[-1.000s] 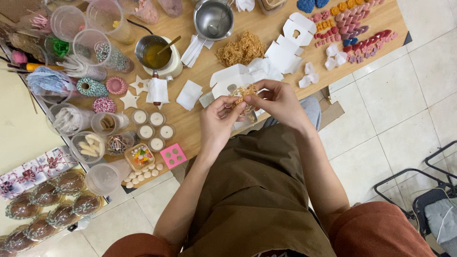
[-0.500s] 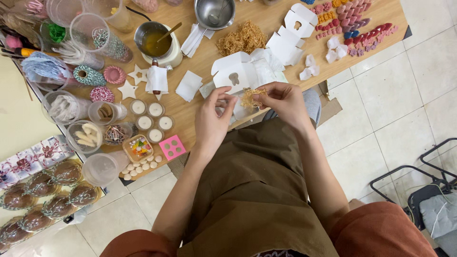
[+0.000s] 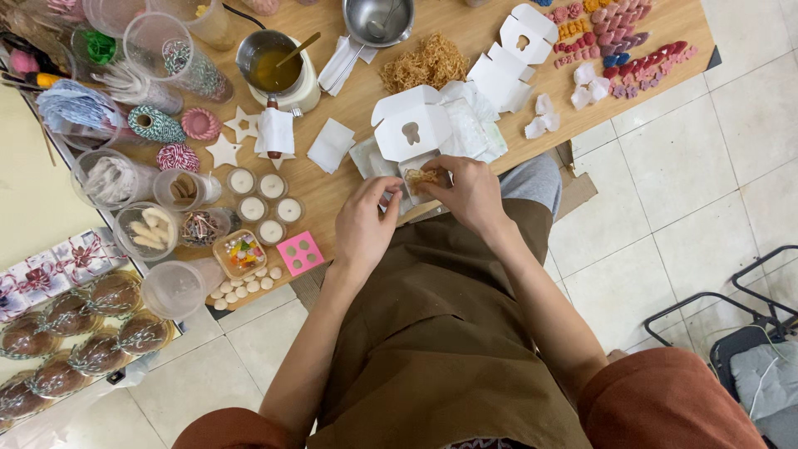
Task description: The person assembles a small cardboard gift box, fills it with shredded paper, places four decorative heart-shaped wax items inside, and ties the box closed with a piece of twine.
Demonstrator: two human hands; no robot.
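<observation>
A small white cardboard box [image 3: 411, 129] with a cut-out window in its raised lid stands open at the near edge of the wooden table [image 3: 349, 191]. Tan shredded filling [image 3: 418, 175] lies inside it. My right hand [image 3: 470, 189] rests on the box's right side, with its fingers pinched on the filling. My left hand [image 3: 363, 224] is at the box's left side, fingers curled against its edge. Both forearms reach up from my brown apron.
A heap of tan shred [image 3: 426, 63], more folded white boxes [image 3: 519, 37] and coloured wax shapes [image 3: 615, 37] lie beyond. A melting pot [image 3: 273, 65], metal bowl [image 3: 378, 18], tealights [image 3: 262, 199], twine spools [image 3: 158, 126] and plastic cups [image 3: 170, 287] crowd the left. A black chair [image 3: 740, 341] stands at right.
Both hands have come down from mid-air to the open box, and the pinch of shred they held now sits in it. The camera has shifted slightly.
</observation>
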